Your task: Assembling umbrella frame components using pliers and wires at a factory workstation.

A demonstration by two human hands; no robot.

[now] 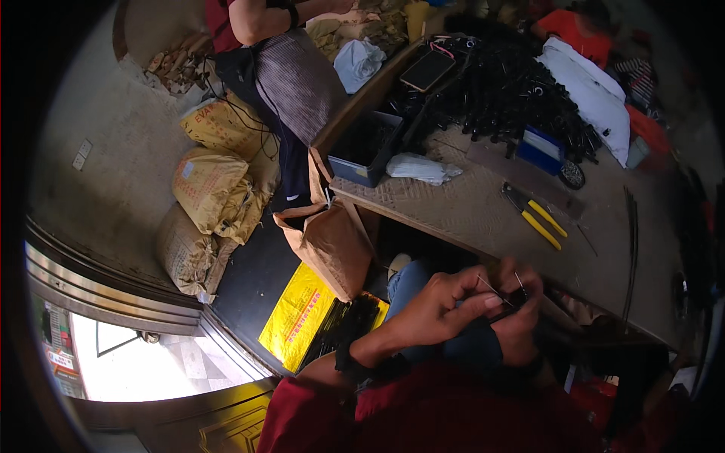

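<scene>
Above my lap, close to the table's near edge, my two hands work together. My left hand [453,306] is closed, its thumb and forefinger pinching a thin metal rod [488,286]. Beside it my right hand [521,325] is also closed, around a small dark piece [507,308] partly hidden by the fingers. A second thin shiny pin [521,282] sticks up between the right fingers. On the table beyond lie yellow-handled pliers [535,217] and long thin black rods [630,253].
A heap of black parts [498,90] covers the table's far side, with a phone [428,71], a grey bin [366,147] and a blue box [540,149] around it. Left of the table stand an open brown sack [332,245] and stacked sacks [211,189]. Another person [298,83] stands behind.
</scene>
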